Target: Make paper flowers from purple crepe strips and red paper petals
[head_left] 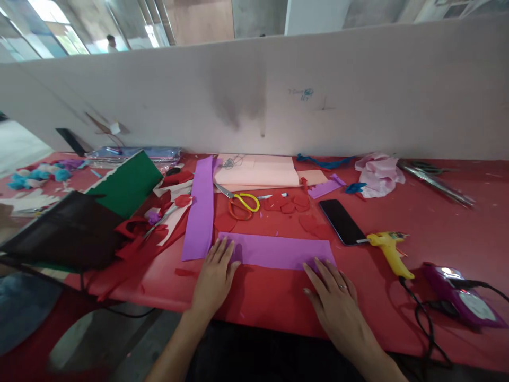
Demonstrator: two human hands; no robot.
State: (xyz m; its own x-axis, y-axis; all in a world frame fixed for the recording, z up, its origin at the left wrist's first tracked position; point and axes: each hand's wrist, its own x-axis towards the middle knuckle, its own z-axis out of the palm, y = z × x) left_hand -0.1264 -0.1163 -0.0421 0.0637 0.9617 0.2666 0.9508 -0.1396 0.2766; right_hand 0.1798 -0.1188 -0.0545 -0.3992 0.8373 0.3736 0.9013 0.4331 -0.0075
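A purple paper strip [278, 251] lies crosswise on the red table in front of me. My left hand [214, 273] rests flat on its left end, fingers spread. On the right end lie the fingertips of my right hand [334, 294], also spread, with a ring on one finger. A second purple strip [199, 212] lies lengthwise just beyond my left hand. Scissors [240, 201] with yellow and orange handles lie past the crosswise strip, near a pen [274, 196] and red cut paper pieces [288, 203].
To the right are a phone [342, 222], a yellow glue gun [389, 252] and a purple power strip [463, 297] with cords. Pink sheets [258, 171] lie at the back against a white partition [254, 95]. A black bag [67, 231], green board [125, 185] and red scraps crowd the left.
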